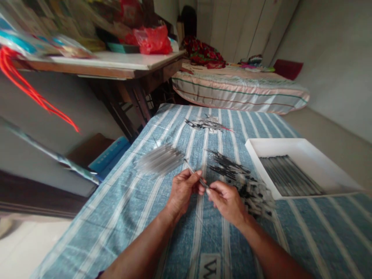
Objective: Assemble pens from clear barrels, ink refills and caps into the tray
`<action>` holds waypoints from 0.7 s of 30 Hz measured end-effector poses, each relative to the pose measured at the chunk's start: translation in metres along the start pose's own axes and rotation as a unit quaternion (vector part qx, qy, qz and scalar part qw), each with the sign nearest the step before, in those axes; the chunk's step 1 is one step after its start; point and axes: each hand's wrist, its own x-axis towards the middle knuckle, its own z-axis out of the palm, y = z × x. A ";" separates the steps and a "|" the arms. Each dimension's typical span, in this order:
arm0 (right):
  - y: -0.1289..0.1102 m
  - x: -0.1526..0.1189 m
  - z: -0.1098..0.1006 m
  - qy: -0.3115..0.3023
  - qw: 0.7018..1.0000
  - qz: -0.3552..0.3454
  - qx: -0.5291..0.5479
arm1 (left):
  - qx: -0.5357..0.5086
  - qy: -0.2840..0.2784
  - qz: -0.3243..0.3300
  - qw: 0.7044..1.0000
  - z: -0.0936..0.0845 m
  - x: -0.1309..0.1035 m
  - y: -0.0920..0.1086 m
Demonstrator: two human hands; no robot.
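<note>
In the head view, a slim grey pen point(189, 166) slants between my two hands over the middle of the table. My left hand point(182, 190) is closed round its middle, thumb on top. The fingertips of my right hand point(228, 202) pinch its near end, so that tip is hidden. Left of the hands lies a blurred pile of clear grey pen barrels point(161, 159). Thin black refills point(228, 164) are heaped just beyond my right hand. Beside my right wrist is a pile of small black and clear pieces point(258, 197), too blurred to name exactly.
A white open box point(310, 161) at the right holds a row of dark pens point(290, 176). Another loose pile point(206, 124) lies at the far end of the blue striped tablecloth point(162, 236). A desk point(116, 64) with red bags stands at the back left, a bed point(238, 89) behind.
</note>
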 end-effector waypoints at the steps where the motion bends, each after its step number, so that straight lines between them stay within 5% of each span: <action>1: -0.004 0.001 -0.004 0.008 0.999 -0.026 -0.034 | 0.025 -0.014 0.003 1.000 0.000 -0.001 0.001; 4: -0.016 0.007 -0.026 0.066 0.984 -0.095 -0.139 | 0.089 -0.007 0.037 0.995 -0.005 0.002 0.008; 7: -0.020 0.008 -0.071 0.188 0.939 -0.134 -0.256 | 0.206 0.056 0.089 0.973 -0.018 0.012 0.020; 9: -0.012 0.003 -0.114 0.273 0.890 -0.134 -0.339 | 0.357 0.146 0.125 0.914 -0.029 0.020 0.030; 12: 0.013 -0.011 -0.183 0.366 0.809 -0.071 -0.454 | 0.604 0.188 0.170 0.756 -0.043 0.028 0.042; 15: 0.040 -0.027 -0.237 0.343 0.762 0.081 -0.543 | 0.732 0.172 0.180 0.634 -0.051 0.031 0.045; 18: 0.055 -0.038 -0.260 0.321 0.759 0.121 -0.554 | 0.784 0.161 0.165 0.576 -0.047 0.032 0.043; 21: 0.061 -0.042 -0.262 0.305 0.762 0.136 -0.555 | 0.796 0.171 0.117 0.569 -0.034 0.028 0.046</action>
